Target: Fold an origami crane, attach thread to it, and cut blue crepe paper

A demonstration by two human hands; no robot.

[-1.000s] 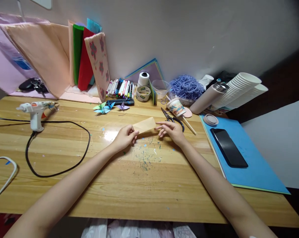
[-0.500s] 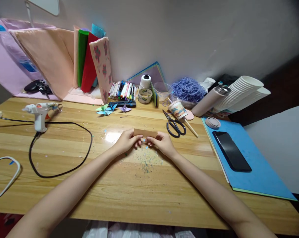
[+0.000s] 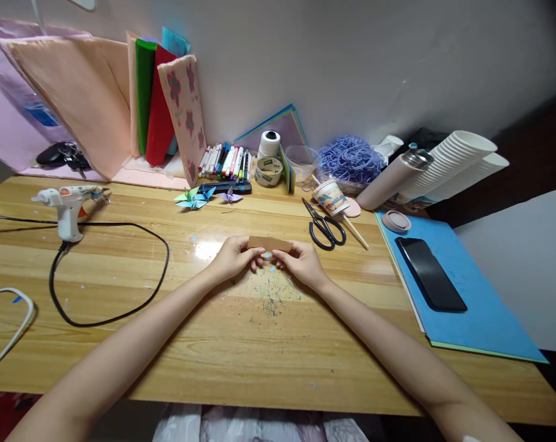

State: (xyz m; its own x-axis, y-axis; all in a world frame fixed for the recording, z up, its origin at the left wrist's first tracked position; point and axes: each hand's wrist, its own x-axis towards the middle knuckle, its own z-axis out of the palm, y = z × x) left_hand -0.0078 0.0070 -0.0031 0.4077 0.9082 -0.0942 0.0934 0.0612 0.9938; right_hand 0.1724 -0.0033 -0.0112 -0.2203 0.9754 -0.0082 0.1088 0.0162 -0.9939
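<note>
A small brown strip of paper or card point(image 3: 270, 244) is held level above the middle of the table. My left hand point(image 3: 236, 256) pinches its left end, thumb along the near edge. At the right end, my right hand point(image 3: 300, 263) grips it the same way. The far sides of the fingers are hidden behind the strip. Tiny paper scraps point(image 3: 271, 301) lie scattered on the wood just below my hands. Black-handled scissors point(image 3: 324, 227) rest beyond my right hand, blades pointing away.
To the left stands a glue gun point(image 3: 68, 212) with its black cord looped on the table. Folded paper cranes point(image 3: 195, 197) and markers point(image 3: 225, 161) sit further back. On the right are a blue sheet point(image 3: 485, 313), a phone point(image 3: 429, 273), a flask point(image 3: 392, 181) and stacked cups point(image 3: 462, 162).
The camera view has shifted slightly, so the table items appear a little higher. Both hands keep their hold on the brown strip, with hardly any visible movement.
</note>
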